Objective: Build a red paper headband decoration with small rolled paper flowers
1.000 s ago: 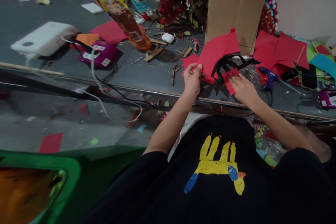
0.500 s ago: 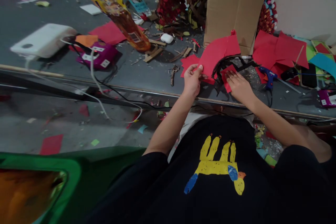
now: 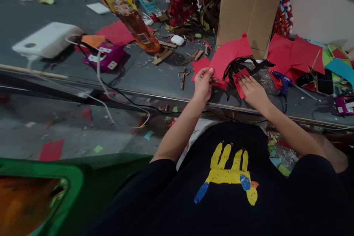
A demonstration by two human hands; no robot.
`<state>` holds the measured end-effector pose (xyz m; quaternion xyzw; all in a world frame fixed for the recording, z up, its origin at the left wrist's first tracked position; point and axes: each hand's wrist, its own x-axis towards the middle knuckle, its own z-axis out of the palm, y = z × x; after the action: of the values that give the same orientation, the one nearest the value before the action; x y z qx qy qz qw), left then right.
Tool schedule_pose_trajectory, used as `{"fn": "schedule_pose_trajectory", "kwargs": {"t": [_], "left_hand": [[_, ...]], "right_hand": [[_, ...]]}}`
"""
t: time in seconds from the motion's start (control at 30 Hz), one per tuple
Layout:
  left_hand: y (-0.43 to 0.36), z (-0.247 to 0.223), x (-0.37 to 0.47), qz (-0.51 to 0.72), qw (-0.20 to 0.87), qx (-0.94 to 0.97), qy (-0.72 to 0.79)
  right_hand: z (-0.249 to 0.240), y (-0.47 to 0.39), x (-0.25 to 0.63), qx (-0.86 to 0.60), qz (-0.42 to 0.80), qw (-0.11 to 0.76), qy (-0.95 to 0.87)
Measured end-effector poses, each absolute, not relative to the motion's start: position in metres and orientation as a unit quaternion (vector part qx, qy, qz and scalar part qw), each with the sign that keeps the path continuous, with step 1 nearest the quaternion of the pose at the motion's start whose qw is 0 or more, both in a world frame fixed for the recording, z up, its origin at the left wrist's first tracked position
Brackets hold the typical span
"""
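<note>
My left hand (image 3: 203, 84) pinches the lower left edge of a large red paper sheet (image 3: 228, 57), thumb on top. A black curved frame (image 3: 231, 68), apparently wrapped in dark strips, lies along that sheet's right side. Over the frame's inner side, my right hand (image 3: 253, 90) rests nearly flat on a smaller red paper piece (image 3: 240, 85), fingers stretched out together. I cannot tell whether the two red parts are joined beneath the frame. A blue glue gun (image 3: 283, 82) lies just right of my right hand.
A cardboard piece (image 3: 251, 7) stands behind the work. Red sheets (image 3: 295, 53) and a phone (image 3: 325, 83) lie to the right. A tilted bottle (image 3: 132, 22), a purple power strip (image 3: 106, 57) and a white device (image 3: 48, 38) are leftward. A green bin (image 3: 80, 180) stands below left.
The black frame's right end has swung slightly and now shows more clearly above the right hand. Both hands keep nearly the same places; the view has shifted a little.
</note>
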<state>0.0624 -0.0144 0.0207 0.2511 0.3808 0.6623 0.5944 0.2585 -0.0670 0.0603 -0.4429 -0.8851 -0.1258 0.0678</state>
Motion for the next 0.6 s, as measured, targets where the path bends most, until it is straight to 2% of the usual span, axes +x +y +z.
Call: {"fn": "schedule_pose_trajectory", "kwargs": {"t": [0.6], "left_hand": [[-0.013,0.023,0.061,0.657,0.608,0.224,0.384]], "right_hand": [[0.062,-0.069,0.282,-0.429,-0.145,0.028,-0.891]]}}
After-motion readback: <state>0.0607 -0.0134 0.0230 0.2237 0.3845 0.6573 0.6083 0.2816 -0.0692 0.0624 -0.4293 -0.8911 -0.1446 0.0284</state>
